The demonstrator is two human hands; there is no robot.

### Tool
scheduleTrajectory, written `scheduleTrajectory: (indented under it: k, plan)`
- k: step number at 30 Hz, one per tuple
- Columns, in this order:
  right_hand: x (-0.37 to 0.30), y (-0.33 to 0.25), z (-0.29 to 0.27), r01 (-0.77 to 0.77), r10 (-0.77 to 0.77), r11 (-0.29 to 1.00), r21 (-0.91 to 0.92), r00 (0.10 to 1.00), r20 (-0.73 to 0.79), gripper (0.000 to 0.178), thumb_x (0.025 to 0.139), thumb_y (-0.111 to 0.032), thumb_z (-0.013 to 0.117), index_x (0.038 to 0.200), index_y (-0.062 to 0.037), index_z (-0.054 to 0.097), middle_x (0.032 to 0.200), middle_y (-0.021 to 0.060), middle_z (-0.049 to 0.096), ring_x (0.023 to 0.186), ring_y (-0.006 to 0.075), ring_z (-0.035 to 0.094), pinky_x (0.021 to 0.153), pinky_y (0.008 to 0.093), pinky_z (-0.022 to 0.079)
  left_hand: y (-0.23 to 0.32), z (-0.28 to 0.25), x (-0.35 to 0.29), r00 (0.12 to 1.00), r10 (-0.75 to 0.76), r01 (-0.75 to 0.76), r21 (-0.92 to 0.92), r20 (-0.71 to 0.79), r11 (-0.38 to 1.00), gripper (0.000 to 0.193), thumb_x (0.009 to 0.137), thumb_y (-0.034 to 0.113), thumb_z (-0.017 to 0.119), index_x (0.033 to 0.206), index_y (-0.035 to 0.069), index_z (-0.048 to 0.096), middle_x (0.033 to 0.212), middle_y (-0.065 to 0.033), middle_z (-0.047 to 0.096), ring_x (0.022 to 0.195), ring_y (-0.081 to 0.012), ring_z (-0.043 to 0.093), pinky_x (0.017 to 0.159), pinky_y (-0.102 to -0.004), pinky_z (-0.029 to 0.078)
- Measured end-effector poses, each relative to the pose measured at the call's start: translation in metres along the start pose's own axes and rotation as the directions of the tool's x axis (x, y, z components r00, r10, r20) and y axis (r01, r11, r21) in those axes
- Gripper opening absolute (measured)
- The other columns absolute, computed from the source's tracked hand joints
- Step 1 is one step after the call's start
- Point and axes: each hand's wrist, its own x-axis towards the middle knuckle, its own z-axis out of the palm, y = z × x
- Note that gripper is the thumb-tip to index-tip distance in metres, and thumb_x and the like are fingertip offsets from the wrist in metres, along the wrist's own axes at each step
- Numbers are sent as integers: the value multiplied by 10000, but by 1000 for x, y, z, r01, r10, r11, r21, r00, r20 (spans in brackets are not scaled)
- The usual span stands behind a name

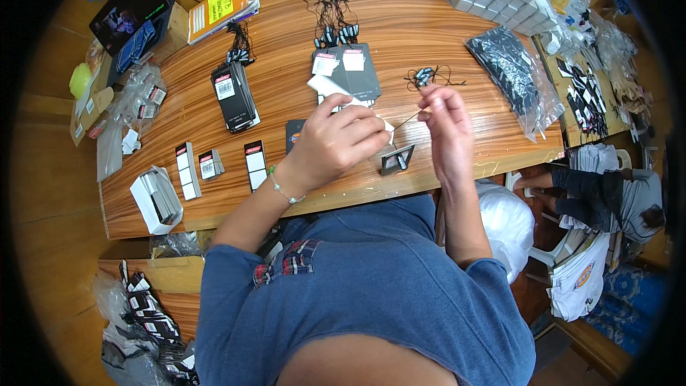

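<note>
My right hand (449, 125) is closed in a pinch on a thin dark string (407, 121), which runs down toward my left fingertips. My left hand (334, 139) is closed, its fingers curled in, with a bit of white showing at the tips; what it grips is mostly hidden. A small dark tag (389, 164) with a black piece on it is just below my left fingertips, near the table's front edge. Behind my left hand lie large grey tags (366, 77) with white stickers and a folded white paper (325, 87). Another dark tag (293, 132) is partly covered by that hand.
Bundles of black strings (334, 32) and loose strings (424, 77) lie on the wooden table (279, 14). At left are a tag stack (234, 96) and a white box (156, 200) of tags. Bagged dark goods (507, 71) lie right. Another person (607, 196) sits at far right.
</note>
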Motion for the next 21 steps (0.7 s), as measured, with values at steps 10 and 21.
scheduleTrajectory:
  k: [10, 21]
  plan:
    - [16, -2, 7, -265, -29, 610, 747, 934, 355, 84, 926, -153, 431, 984, -95, 444, 770, 35, 451, 605, 112, 392, 614, 257, 376, 7, 12, -12, 854, -520, 436, -591, 33, 678, 122, 703, -12, 638, 811, 14, 588, 854, -88, 610, 809, -232, 608, 673, -310, 479]
    - [12, -8, 9, -248, -16, 599, 761, 947, 321, 94, 919, -152, 451, 995, -99, 440, 783, 37, 454, 632, 116, 421, 619, 253, 379, 15, 17, 0, 771, -636, 539, -558, 27, 630, 202, 646, 19, 719, 814, 25, 608, 926, -103, 612, 862, -202, 601, 750, -283, 464]
